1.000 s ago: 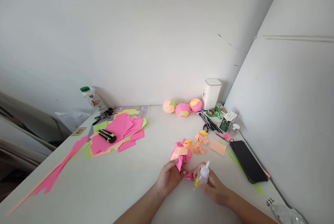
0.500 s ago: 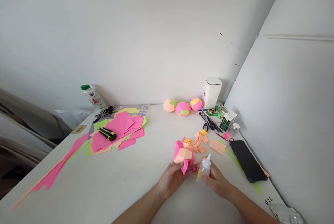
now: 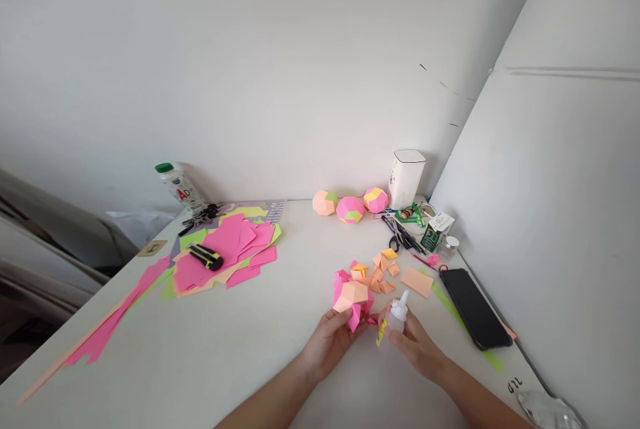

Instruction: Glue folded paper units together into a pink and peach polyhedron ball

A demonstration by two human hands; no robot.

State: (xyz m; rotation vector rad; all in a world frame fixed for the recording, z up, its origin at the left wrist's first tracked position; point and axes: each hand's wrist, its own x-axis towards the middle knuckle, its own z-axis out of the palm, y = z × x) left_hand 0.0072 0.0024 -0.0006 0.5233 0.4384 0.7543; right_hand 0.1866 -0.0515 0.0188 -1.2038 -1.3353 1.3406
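A folded-paper model (image 3: 353, 294) in pink and peach is pinched in my left hand (image 3: 327, 342), its pink flaps pointing down. My right hand (image 3: 413, 342) is wrapped round a small white glue bottle (image 3: 397, 319) with its nozzle tilted up and a yellow label. Fingertips of the right hand come close to a pink flap at the model's lower right; whether they touch it I cannot tell. Just beyond the model lie several folded peach paper pieces (image 3: 379, 273). A flat peach paper sheet (image 3: 417, 281) lies to their right.
Three finished-looking paper balls (image 3: 350, 209) stand by the wall near a white container (image 3: 407, 179). Scissors (image 3: 395, 242), a small green box (image 3: 436, 232), a jar (image 3: 450, 247) and a phone (image 3: 475, 307) line the right side. Left are pink sheets (image 3: 220, 249), a box cutter (image 3: 205, 256) and a bottle (image 3: 179, 187).
The glue bottle has tipped slightly, its nozzle moving a little to the right. My left hand and the paper model have barely moved.
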